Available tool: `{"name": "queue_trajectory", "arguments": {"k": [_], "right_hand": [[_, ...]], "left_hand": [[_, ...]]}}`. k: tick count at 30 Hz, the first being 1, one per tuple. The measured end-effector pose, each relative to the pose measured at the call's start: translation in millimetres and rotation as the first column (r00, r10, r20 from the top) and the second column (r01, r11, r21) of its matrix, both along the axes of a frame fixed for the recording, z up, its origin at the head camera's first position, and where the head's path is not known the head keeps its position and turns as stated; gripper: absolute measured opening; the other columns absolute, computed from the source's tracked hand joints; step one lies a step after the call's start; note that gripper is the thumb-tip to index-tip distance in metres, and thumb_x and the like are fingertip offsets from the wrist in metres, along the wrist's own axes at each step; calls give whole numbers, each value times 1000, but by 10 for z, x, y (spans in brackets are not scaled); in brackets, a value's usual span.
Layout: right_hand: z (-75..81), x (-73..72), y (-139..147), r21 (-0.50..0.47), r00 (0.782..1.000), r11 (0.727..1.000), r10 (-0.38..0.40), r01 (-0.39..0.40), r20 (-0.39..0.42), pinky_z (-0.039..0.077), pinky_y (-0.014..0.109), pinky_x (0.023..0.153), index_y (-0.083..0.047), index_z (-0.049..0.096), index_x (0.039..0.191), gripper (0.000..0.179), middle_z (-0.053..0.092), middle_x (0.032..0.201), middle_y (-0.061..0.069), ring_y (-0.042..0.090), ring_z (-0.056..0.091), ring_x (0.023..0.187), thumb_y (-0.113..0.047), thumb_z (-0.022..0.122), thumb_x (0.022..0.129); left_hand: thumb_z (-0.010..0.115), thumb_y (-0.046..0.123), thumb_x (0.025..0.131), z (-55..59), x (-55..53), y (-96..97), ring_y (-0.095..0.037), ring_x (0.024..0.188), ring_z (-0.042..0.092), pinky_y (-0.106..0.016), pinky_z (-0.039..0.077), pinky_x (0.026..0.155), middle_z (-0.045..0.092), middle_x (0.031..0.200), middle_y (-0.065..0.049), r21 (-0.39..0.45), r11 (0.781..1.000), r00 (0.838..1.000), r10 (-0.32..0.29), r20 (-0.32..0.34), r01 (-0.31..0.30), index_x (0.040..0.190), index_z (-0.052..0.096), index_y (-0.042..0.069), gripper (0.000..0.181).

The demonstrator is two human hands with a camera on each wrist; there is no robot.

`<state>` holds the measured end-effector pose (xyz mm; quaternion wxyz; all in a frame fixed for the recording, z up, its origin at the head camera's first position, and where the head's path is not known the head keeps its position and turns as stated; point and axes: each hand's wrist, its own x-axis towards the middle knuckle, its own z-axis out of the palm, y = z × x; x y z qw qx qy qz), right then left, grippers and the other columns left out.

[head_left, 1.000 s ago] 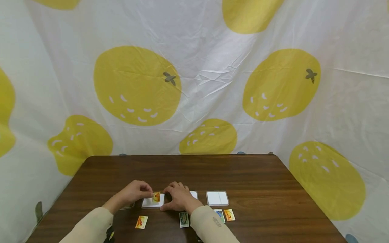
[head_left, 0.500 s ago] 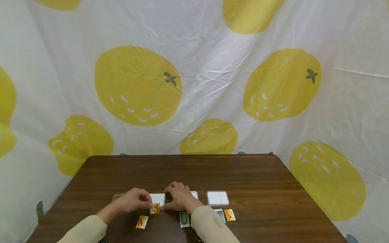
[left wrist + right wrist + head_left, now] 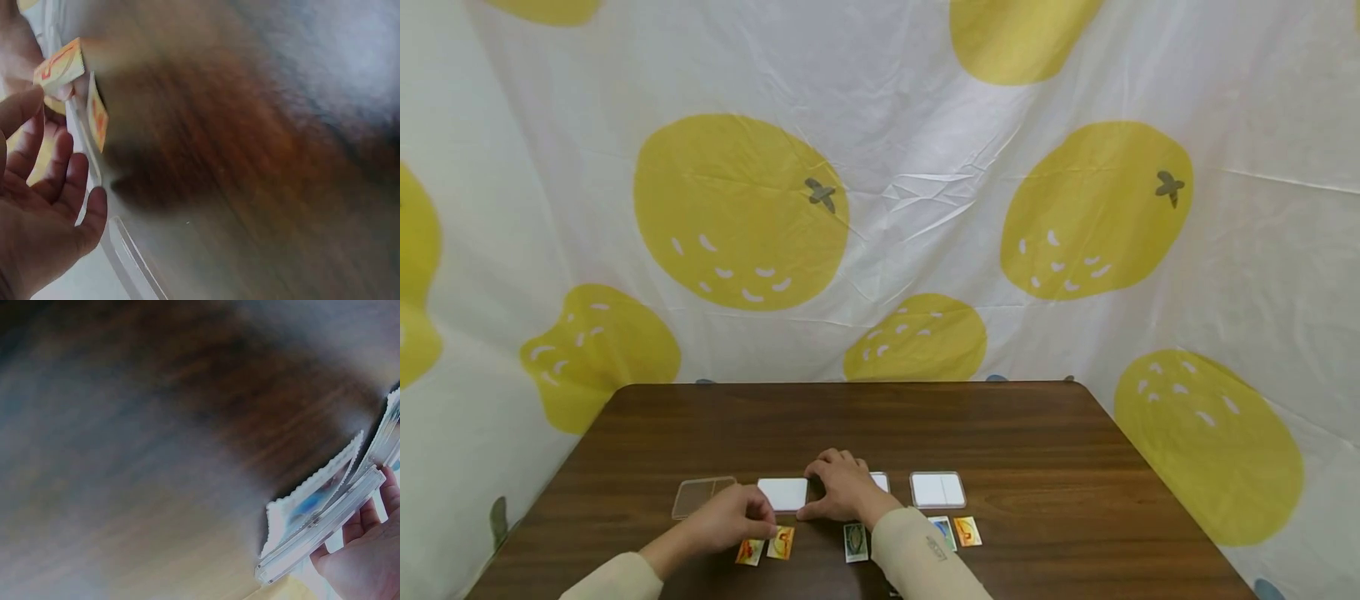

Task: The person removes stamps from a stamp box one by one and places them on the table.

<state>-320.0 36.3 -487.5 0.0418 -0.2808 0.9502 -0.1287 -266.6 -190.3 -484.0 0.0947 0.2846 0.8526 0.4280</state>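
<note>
In the head view my left hand (image 3: 722, 521) pinches an orange and yellow postage stamp (image 3: 781, 542) by its edge, low over the table. The left wrist view shows this stamp (image 3: 60, 64) tilted between thumb and finger. Beside it lies a second orange stamp (image 3: 749, 552). A shallow clear plastic case with a white insert (image 3: 783, 494) lies just beyond. My right hand (image 3: 842, 487) holds that case at its right end, thumb at the near corner and a finger at the far one. It partly covers another case (image 3: 880, 481).
A clear lid (image 3: 696, 497) lies at the left. Farther right is a white-backed case (image 3: 937, 490). A dark green stamp (image 3: 855, 542), a blue stamp (image 3: 943, 533) and an orange stamp (image 3: 967, 531) lie along the near side of the brown table (image 3: 1037, 442).
My left hand has brought the orange stamp from over the white insert towards me, down beside the second orange stamp. The clear lid has come into sight. My right hand has stayed in place.
</note>
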Motion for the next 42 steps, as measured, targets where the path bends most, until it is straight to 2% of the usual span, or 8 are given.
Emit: {"name": "queue_trajectory", "arguments": {"k": [4,9,15,25,31,35,42], "right_hand": [[1,-4,1,-2,1000,1000,1,-1,3,37,48,102,-25,63,125,57,50,136,2,24,45,125,-57,76,80],[-10,-9,0,-3,1000,1000,-1,1,8,37,48,101,-25,63,125,58,51,135,1,24,46,125,-58,76,79],[-11,-5,1,4,1000,1000,4,-4,4,37,48,101,-25,63,126,57,50,135,2,25,45,125,-58,75,81],[-145,-101,-6,10,1000,1000,-9,9,8,36,48,103,-27,62,126,59,49,136,0,23,44,127,-62,73,80],[-142,-100,-11,6,1000,1000,-13,13,20,36,48,103,-28,62,126,58,49,137,-1,23,44,127,-62,73,80],[-111,-75,-6,3,1000,1000,-11,11,30,36,48,104,-28,62,126,57,48,137,-2,23,44,127,-62,72,81],[-59,-52,0,-1,998,1000,-13,13,58,34,49,105,-27,61,127,57,48,139,-1,23,43,128,-61,72,82]], "left_hand": [[78,16,83,-42,3,18,-1,71,49,-25,42,62,59,77,10,-49,998,994,41,-98,-46,77,67,14,12],[79,18,80,-57,8,43,-2,73,48,-27,42,64,56,80,10,-108,991,984,67,-163,-85,74,66,17,15],[79,17,80,-50,19,51,-5,74,50,-29,43,65,56,81,7,-145,985,979,69,-194,-98,75,65,17,15],[79,16,81,-11,14,-7,-10,78,54,-30,46,68,57,84,5,-112,984,965,106,-240,-136,82,68,13,12],[81,17,80,35,-9,-119,-15,83,57,-32,48,72,60,90,3,-107,979,956,140,-259,-173,88,68,10,16],[83,19,78,43,-45,-213,-18,86,58,-35,48,74,61,92,3,-120,973,943,153,-297,-195,89,69,11,19],[83,24,78,33,-69,-427,-28,97,58,-49,47,83,62,103,0,-163,953,927,193,-322,-255,97,69,13,26]]}}
